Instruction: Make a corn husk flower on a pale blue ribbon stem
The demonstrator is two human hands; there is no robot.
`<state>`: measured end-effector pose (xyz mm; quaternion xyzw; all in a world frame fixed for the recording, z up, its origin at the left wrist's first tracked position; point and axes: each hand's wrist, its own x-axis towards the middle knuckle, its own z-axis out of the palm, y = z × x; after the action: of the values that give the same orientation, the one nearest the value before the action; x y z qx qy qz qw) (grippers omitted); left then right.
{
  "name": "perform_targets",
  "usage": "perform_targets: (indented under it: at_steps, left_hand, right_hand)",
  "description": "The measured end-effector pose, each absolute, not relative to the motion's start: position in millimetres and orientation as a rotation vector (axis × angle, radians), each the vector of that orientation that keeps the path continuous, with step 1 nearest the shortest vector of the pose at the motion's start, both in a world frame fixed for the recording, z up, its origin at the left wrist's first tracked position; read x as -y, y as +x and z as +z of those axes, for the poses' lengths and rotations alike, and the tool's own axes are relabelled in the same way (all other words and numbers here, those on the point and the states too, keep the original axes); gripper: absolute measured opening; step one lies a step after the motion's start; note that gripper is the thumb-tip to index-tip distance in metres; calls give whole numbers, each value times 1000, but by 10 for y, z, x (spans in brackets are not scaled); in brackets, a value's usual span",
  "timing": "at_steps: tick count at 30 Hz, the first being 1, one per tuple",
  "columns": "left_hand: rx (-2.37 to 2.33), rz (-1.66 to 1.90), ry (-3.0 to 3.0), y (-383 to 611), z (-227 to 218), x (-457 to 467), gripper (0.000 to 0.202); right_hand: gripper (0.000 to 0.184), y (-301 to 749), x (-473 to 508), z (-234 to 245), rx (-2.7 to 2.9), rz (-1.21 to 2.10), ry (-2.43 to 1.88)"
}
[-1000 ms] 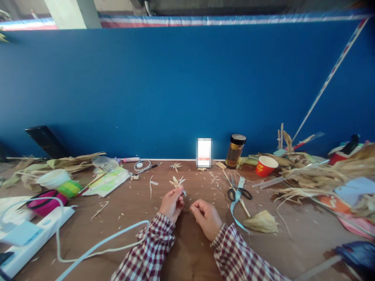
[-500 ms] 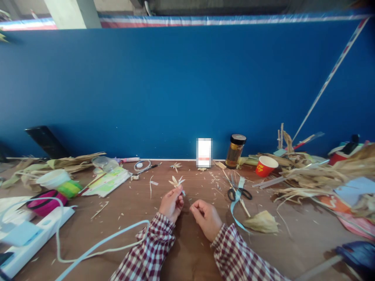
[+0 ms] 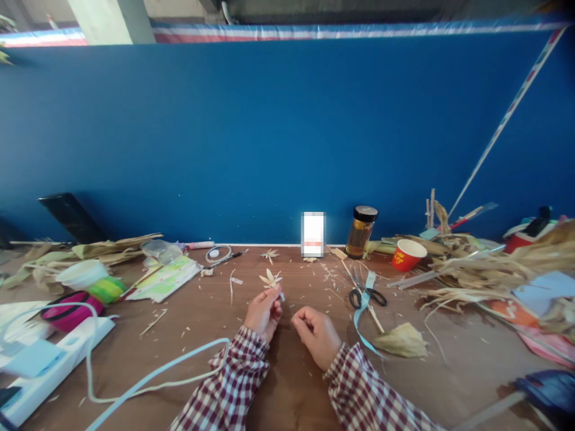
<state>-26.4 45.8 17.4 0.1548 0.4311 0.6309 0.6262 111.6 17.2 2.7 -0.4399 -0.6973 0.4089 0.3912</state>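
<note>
Between the thumb and fingers of my left hand (image 3: 264, 312) is a small pale flower (image 3: 270, 279) with pointed petals, which look like dried corn husk. A bit of light blue shows just beside those fingertips. My right hand (image 3: 315, 336) is closed in a pinch a short way to the right, and whatever is in it is too thin or hidden to make out. Scissors (image 3: 367, 297) with black handles lie beyond my right hand, across a light blue ribbon (image 3: 359, 323). A piece of dried husk (image 3: 402, 341) rests nearby.
At the back stand a dark-lidded jar (image 3: 362, 232) and a red paper cup (image 3: 409, 255). Dried husks (image 3: 485, 269) pile up on the right. A white cable (image 3: 157, 366) loops near my left sleeve, by a power strip (image 3: 63, 365). A second husk flower (image 3: 270, 255) lies ahead.
The flower in my left hand has turned slightly, and its petals now face a little differently. Both hands stay in nearly the same place.
</note>
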Motion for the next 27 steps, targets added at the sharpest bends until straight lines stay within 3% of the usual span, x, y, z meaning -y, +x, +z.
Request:
perform_targets:
  at_steps: [27]
  left_hand:
    - [-1009,1452,358,-249,181,-456,8]
  right_hand:
    - [23,1114,-181,16,1797,1028,-1122]
